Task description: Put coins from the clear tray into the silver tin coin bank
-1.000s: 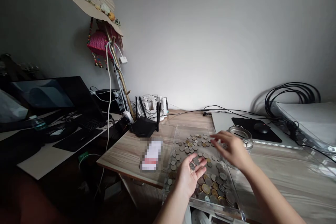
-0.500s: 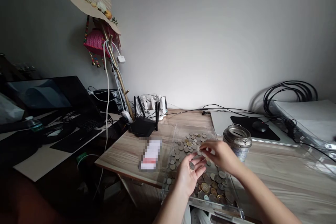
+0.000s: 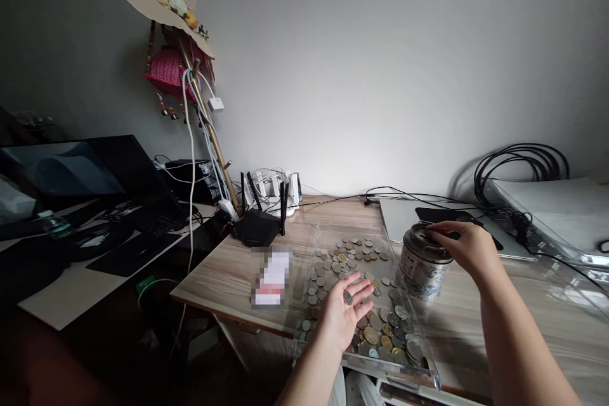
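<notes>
Tin [image 3: 425, 274] is showing blue pattern on silver; coins [image 3: 372, 335] are mixing silver and gold tones. Desk [image 3: 219, 282] is showing grey-brown wood grain, router [image 3: 258, 228] is reading black, bag [image 3: 166, 71] is reading magenta.

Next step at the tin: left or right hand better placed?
Right, I'd say. The right hand is at the lid of the tin; the left hand is palm-up over the clear tray, farther off, with a coin on it.
</notes>
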Demonstrator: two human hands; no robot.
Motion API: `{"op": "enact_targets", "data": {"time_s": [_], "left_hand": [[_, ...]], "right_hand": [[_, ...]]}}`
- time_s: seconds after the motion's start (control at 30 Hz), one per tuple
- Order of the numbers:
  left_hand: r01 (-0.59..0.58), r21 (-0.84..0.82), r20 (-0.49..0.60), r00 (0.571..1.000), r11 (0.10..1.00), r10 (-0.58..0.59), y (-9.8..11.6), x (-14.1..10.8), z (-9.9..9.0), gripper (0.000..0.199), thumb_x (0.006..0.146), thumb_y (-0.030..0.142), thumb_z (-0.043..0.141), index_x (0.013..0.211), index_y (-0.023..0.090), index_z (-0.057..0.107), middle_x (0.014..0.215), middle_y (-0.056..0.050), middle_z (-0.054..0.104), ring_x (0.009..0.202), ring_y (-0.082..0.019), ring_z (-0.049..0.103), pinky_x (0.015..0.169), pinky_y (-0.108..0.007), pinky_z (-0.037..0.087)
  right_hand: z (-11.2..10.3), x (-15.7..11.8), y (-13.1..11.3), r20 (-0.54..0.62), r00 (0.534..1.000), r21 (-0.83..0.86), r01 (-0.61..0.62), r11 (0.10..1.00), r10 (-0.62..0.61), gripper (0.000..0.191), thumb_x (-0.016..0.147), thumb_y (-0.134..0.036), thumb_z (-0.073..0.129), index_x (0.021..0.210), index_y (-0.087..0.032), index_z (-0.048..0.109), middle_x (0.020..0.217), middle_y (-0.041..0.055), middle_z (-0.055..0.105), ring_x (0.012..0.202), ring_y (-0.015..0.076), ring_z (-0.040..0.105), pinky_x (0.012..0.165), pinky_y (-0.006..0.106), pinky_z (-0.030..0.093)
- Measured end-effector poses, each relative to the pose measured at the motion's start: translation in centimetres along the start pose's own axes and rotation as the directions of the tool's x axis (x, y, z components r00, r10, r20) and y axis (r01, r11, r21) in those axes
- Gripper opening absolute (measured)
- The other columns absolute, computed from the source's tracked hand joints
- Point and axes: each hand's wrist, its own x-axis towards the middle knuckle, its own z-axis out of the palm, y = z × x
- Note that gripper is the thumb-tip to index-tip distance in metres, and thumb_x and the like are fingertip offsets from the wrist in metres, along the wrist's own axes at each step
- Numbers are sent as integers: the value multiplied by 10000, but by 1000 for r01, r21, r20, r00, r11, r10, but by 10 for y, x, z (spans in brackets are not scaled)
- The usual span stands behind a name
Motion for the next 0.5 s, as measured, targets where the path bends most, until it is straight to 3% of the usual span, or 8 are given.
{"op": "enact_targets", "data": {"time_s": [0.2, 0.27, 0.33, 0.37, 0.4, 0.43, 0.47, 0.5], "left_hand": [[8, 2, -7, 1000, 1000, -8, 1, 0, 0, 352, 773, 288, 463, 1061, 92, 518, 1115, -183, 553, 1033, -236, 531, 868, -358, 397], [4, 1, -6, 1000, 1000, -4, 1, 0, 1, 359, 779, 297, 456, 1066, 90, 516, 1113, -183, 553, 1024, -236, 536, 865, -357, 396], [7, -11, 14, 1000, 1000, -7, 1, 0, 2, 375, 790, 330, 440, 1067, 89, 516, 1104, -181, 557, 1021, -238, 535, 864, -359, 390], [12, -23, 32, 999, 1000, -12, 1, 0, 3, 391, 795, 358, 430, 1065, 88, 517, 1095, -179, 561, 1019, -241, 535, 863, -360, 387], [15, -40, 52, 999, 999, -13, 1, -1, 3, 409, 799, 388, 419, 1059, 90, 520, 1079, -175, 569, 1013, -243, 536, 860, -360, 385], [11, -63, 70, 998, 998, -6, 1, -1, 4, 422, 799, 417, 411, 1047, 95, 527, 1052, -165, 580, 1001, -240, 540, 853, -356, 386], [-1, -92, 83, 997, 996, 9, 1, -2, 4, 424, 797, 440, 409, 1027, 107, 536, 1015, -148, 595, 981, -233, 546, 840, -347, 391], [-18, -122, 92, 995, 992, 29, 1, -2, 5, 422, 794, 458, 409, 1005, 120, 546, 968, -125, 607, 953, -223, 553, 821, -333, 397]], "right_hand": [[-2, 2, 4, 72, 997, -19, 22, 1000, -21, 256, 644, -409, 549, 719, -208, 691, 661, 38, 663, 599, 203, 586, 497, 283, 394], [-1, -4, -7, -66, 995, -17, 75, 997, -76, 257, 680, -404, 534, 760, -209, 681, 737, 44, 663, 691, 218, 587, 583, 313, 418], [5, -16, -25, -258, 952, 26, 177, 984, -164, 250, 726, -365, 509, 838, -199, 658, 812, 59, 648, 766, 217, 569, 680, 339, 419], [10, -24, -36, -302, 928, 65, 250, 966, -220, 245, 749, -336, 491, 878, -192, 641, 827, 67, 636, 772, 206, 561, 706, 338, 416], [16, -33, -49, -274, 917, 120, 333, 935, -291, 236, 765, -311, 478, 899, -186, 628, 807, 71, 626, 744, 191, 556, 698, 325, 420], [23, -43, -61, -170, 907, 191, 413, 890, -384, 230, 777, -294, 467, 914, -187, 618, 788, 70, 617, 717, 176, 553, 671, 303, 425], [30, -53, -73, -21, 870, 260, 481, 837, -493, 227, 786, -289, 459, 924, -193, 612, 780, 67, 611, 705, 166, 551, 650, 285, 426], [37, -62, -85, 128, 801, 321, 524, 789, -585, 220, 789, -296, 463, 921, -201, 610, 789, 63, 608, 708, 160, 552, 641, 272, 426]]}}
